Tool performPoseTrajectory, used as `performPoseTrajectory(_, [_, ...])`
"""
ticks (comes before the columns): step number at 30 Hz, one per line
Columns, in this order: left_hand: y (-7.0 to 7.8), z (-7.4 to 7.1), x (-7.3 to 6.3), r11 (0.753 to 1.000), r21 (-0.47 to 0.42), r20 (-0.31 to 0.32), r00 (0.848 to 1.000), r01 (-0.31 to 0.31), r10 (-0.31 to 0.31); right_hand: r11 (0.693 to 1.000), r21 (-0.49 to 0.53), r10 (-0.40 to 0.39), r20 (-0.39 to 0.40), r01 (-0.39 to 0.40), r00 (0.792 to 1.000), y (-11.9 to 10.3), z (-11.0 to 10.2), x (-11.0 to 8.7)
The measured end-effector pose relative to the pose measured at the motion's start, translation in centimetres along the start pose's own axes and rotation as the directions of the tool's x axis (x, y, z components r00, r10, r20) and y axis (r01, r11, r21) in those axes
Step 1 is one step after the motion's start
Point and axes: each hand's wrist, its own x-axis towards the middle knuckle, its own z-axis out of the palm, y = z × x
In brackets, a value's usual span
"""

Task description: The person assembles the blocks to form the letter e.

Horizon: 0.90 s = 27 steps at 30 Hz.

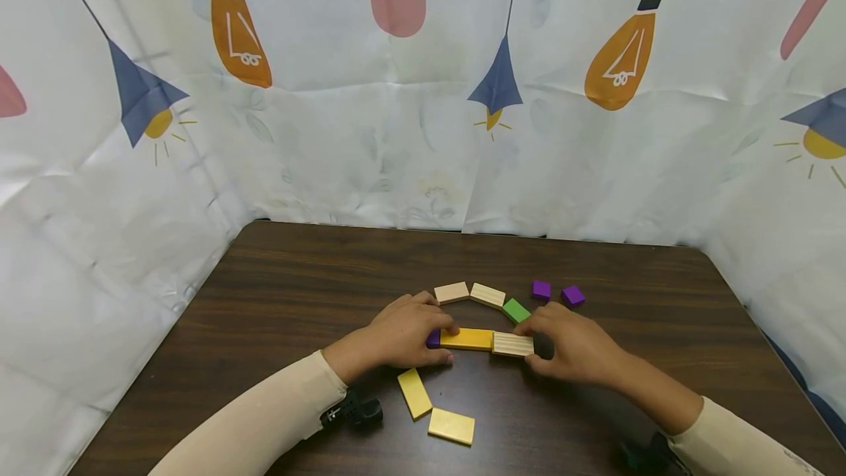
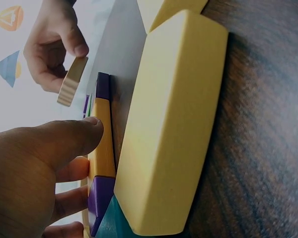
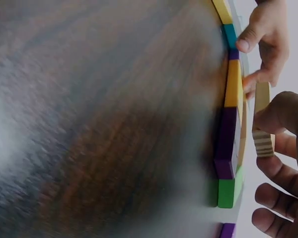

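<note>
My left hand spans an orange block, with its thumb on the near side and fingers on the far side. Purple blocks adjoin the orange one at both ends; the left one meets a teal block. Between thumb and fingers, my right hand pinches a plain wooden block. Both wrist views show that block held above the row, over the right purple block. From the head, it hides this purple block, while my left hand covers the teal one.
Behind the row, two plain wooden blocks and a green block form a curve. Two purple cubes lie at the back right. Nearer me are two yellow blocks on the dark wooden table. A printed curtain hangs behind.
</note>
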Motion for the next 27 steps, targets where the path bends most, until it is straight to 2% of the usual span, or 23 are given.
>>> performPoseTrajectory(13, [0.0,0.2,0.0,1.000,0.003,0.001,1.000,-0.004,0.004,0.999,0.014,-0.042,-0.005,0.042,0.999,-0.7,1.1,-1.2])
performPoseTrajectory(27, [0.0,0.1,0.0,1.000,-0.001,0.003,1.000,0.004,-0.004,0.998,0.048,-0.040,0.077,0.036,0.996,-1.8,1.2,-1.7])
